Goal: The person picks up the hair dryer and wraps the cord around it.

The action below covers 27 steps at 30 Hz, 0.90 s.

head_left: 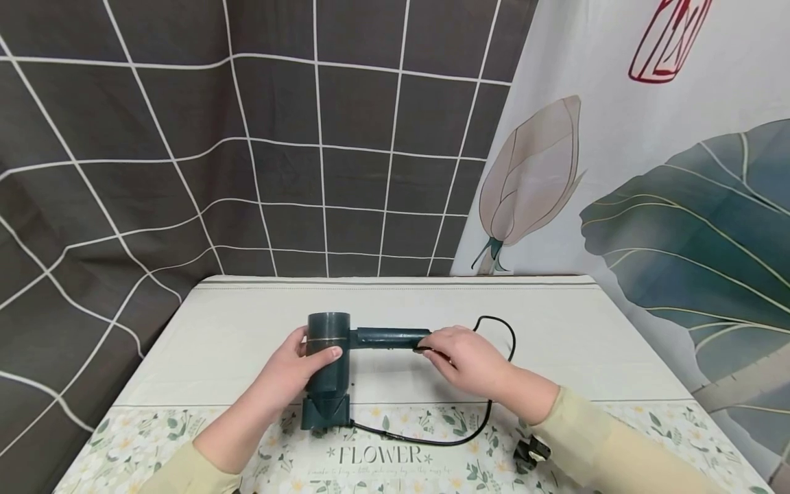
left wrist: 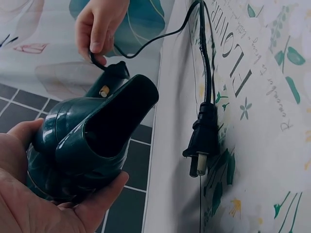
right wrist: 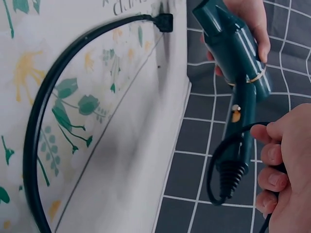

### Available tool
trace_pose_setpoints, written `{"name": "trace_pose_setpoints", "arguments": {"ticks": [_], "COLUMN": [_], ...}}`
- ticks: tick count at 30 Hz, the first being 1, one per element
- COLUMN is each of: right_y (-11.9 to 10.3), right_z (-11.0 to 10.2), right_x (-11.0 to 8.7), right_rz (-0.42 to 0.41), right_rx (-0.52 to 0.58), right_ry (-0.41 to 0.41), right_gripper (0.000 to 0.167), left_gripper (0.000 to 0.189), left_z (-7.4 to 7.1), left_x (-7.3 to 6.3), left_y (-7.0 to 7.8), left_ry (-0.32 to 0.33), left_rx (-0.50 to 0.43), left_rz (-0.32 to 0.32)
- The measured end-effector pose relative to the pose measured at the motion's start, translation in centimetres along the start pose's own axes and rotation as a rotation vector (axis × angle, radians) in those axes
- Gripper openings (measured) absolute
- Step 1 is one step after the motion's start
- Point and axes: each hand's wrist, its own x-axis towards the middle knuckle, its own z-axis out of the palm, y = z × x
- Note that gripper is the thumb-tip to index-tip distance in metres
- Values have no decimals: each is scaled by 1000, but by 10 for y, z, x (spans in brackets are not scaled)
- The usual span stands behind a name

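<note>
A dark green hair dryer (head_left: 328, 374) is held above the table, its flat nozzle (left wrist: 121, 116) toward the near side and its handle (head_left: 389, 337) pointing right. My left hand (head_left: 290, 367) grips the barrel, thumb on top and fingers around the far side. At the handle's end my right hand (head_left: 465, 360) pinches the black cord (right wrist: 262, 124), which bends in a loop by the ribbed cord sleeve (right wrist: 231, 179). From there the cord curves back over the cloth to a two-pin plug (left wrist: 204, 131), mostly hidden behind the nozzle in the head view.
A white tablecloth (head_left: 247, 309) with a printed floral border covers the table. Behind it hangs a dark grey curtain (head_left: 352, 171) with white grid lines; a pale curtain (head_left: 555, 226) with leaf prints hangs at right. A small black object (head_left: 531, 453) shows beside the right sleeve.
</note>
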Motion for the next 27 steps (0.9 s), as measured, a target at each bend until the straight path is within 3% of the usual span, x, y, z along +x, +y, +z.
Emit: {"name": "trace_pose_setpoints", "arguments": {"ticks": [12, 27], "right_y": [3, 15], "right_z": [-4, -1], "right_x": [2, 1], "right_rz": [6, 7], "right_rx": [-8, -3], "right_ry": [0, 45], "right_gripper": [9, 14], "left_gripper": [94, 89], "left_z": [1, 1], "left_x": [0, -1], "left_y": [-4, -4], "left_ry": [3, -38], "left_rx": [99, 123], "left_rz": [-11, -20]}}
